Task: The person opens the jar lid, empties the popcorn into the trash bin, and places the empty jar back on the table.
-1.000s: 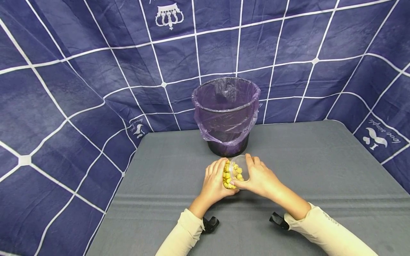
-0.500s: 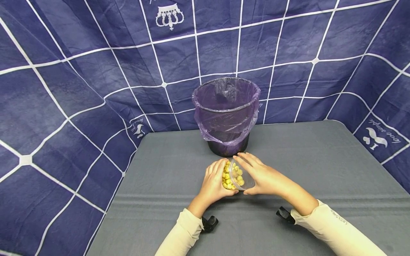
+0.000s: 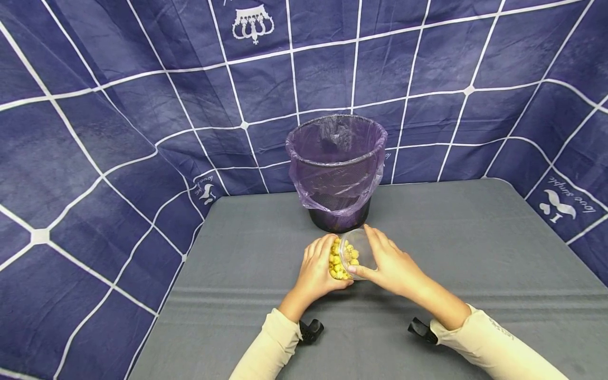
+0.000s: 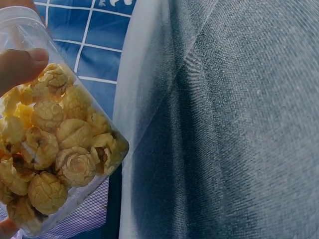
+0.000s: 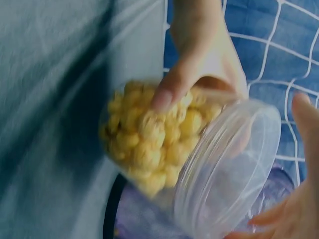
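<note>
A clear plastic jar [image 4: 70, 129] of yellow popcorn [image 5: 149, 134] lies tilted on its side above the table, just in front of the bin. My left hand [image 3: 315, 269] grips the jar body, its thumb [image 4: 22, 67] across the wall. Toward the right points the jar's translucent lid [image 5: 234, 169], fitted over the mouth. My right hand [image 3: 396, 266] spans this lid, thumb at the lower edge and fingers at the upper edge in the head view. The right wrist view shows its fingers [image 5: 274, 214] close around the lid rim.
Behind the hands stands a black mesh bin [image 3: 337, 219] lined with a purple plastic bag [image 3: 304, 179]. Grey cloth covers the table [image 3: 237, 248]. A blue curtain [image 3: 190, 79] with white grid lines encloses the back and sides.
My right hand turned on the lid, its thumb dropping below, then turned back with the thumb up on the lid edge. My left hand and the jar stay nearly still.
</note>
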Available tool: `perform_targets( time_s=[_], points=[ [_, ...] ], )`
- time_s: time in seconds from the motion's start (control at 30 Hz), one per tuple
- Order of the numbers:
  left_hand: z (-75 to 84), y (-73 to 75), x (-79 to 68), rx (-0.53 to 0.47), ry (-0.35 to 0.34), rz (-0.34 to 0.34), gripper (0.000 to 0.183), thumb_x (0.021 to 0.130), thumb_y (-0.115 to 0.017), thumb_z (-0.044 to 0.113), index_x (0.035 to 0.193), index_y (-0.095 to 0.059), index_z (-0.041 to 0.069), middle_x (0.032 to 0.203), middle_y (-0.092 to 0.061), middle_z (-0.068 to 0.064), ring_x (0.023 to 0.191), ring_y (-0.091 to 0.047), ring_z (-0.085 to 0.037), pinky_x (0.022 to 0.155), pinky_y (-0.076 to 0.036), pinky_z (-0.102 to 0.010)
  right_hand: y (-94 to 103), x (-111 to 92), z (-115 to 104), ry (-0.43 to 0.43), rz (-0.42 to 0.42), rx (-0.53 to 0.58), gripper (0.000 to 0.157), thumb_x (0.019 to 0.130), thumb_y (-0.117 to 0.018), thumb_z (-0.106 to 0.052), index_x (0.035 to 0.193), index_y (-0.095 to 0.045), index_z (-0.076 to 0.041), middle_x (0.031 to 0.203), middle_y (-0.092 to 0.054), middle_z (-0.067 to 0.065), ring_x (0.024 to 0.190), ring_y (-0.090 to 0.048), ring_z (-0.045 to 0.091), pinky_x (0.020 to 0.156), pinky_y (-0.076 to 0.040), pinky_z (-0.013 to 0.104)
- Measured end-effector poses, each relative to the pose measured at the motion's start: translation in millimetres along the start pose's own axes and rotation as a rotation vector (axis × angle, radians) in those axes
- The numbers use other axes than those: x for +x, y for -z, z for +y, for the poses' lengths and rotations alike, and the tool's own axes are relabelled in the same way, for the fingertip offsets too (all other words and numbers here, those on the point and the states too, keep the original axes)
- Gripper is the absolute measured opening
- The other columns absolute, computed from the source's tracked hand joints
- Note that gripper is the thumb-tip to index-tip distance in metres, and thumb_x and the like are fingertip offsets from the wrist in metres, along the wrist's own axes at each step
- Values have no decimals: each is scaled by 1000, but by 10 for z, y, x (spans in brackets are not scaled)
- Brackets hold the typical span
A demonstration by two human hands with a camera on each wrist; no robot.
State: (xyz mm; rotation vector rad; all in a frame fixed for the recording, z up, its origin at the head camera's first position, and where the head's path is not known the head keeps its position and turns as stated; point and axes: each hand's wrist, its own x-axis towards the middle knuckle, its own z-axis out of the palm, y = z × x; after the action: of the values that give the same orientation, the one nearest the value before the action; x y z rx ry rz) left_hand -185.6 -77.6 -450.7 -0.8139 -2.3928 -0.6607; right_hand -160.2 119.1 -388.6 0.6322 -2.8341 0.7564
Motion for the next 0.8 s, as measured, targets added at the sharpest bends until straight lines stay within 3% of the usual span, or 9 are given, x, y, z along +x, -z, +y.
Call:
perform_targets(
  time_s=[0.13, 0.47, 0.6, 0.8],
  points=[
    [-2, -14, 1, 15, -17, 8, 99, 45, -82, 46, 126, -40, 6, 122, -46, -7, 111, -41, -27, 91, -33, -39, -51, 10, -57, -76, 34, -19, 102, 70, -57, -67, 135, -28, 7, 129, -38, 26, 111, -44, 43, 79, -41, 57],
    [-13, -18, 3, 26, -21, 7, 98, 48, -80, 47, 127, -40, 6, 123, -45, -8, 112, -41, -26, 92, -32, -39, -69, 44, -40, 0, 77, -39, 101, 62, -71, -54, 132, -33, 8, 125, -40, 25, 107, -45, 41, 80, -43, 53],
    [-19, -17, 1, 29, -31, 10, 97, 49, -80, 47, 126, -41, 5, 122, -45, -8, 111, -41, -26, 92, -33, -39, -45, 47, 21, 94, 51, -32, 103, 60, -74, -51, 134, -31, 6, 129, -38, 22, 112, -42, 39, 85, -40, 52],
    [-29, -11, -3, 29, -53, 13, 100, 44, -82, 46, 125, -41, 4, 121, -46, -8, 110, -42, -24, 90, -34, -39, 13, 63, 149, 338, -2, -29, 102, 58, -80, -39, 136, -28, 2, 137, -32, 19, 123, -31, 36, 98, -30, 46]
  ],
)
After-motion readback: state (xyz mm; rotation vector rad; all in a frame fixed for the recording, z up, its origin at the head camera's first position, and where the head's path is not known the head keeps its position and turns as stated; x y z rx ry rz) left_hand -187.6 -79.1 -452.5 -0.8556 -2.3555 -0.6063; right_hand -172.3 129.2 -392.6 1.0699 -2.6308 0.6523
